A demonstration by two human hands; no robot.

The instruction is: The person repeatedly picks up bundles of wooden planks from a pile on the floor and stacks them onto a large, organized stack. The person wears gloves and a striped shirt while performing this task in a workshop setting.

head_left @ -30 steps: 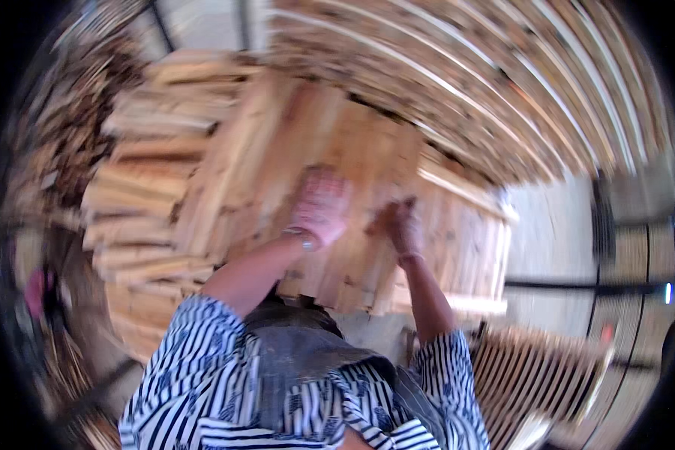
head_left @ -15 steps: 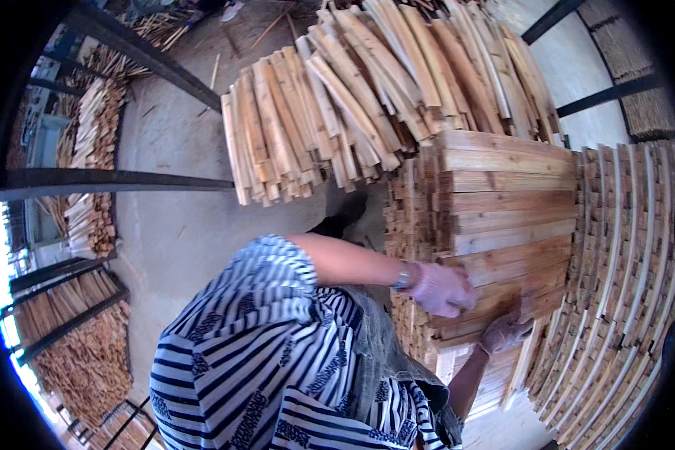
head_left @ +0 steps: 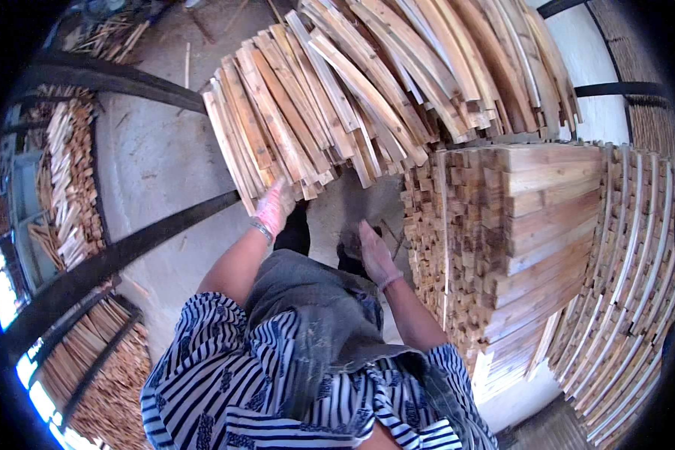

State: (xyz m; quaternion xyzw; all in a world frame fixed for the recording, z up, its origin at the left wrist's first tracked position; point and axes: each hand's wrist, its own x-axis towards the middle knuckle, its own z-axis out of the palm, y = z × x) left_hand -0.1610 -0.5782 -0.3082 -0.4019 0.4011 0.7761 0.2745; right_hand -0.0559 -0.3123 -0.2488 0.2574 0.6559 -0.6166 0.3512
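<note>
My left hand [head_left: 275,206], in a pinkish work glove with a watch at the wrist, is at the near ends of a loose pile of wooden slats [head_left: 270,139]. Its fingers point up and seem to touch the slat ends; no grip on a slat shows. Over the floor, between that pile and the stack on the right, my right hand [head_left: 376,253] is held with gloved fingers stretched out and nothing in it. The neat stack of wooden slats [head_left: 547,217] stands to its right, boards flush side by side on top.
A curved rack of stacked wood strips [head_left: 630,255] stands at the far right. Dark metal bars [head_left: 142,240] cross the left side. Beyond them lie more wood piles [head_left: 79,180] and, lower left, bundled strips [head_left: 105,360]. Grey floor [head_left: 146,150] shows between.
Both hands have left the top of the right-hand stack and swung left. My left hand is now at the loose pile; my right hand hangs over the floor. My body has turned left.
</note>
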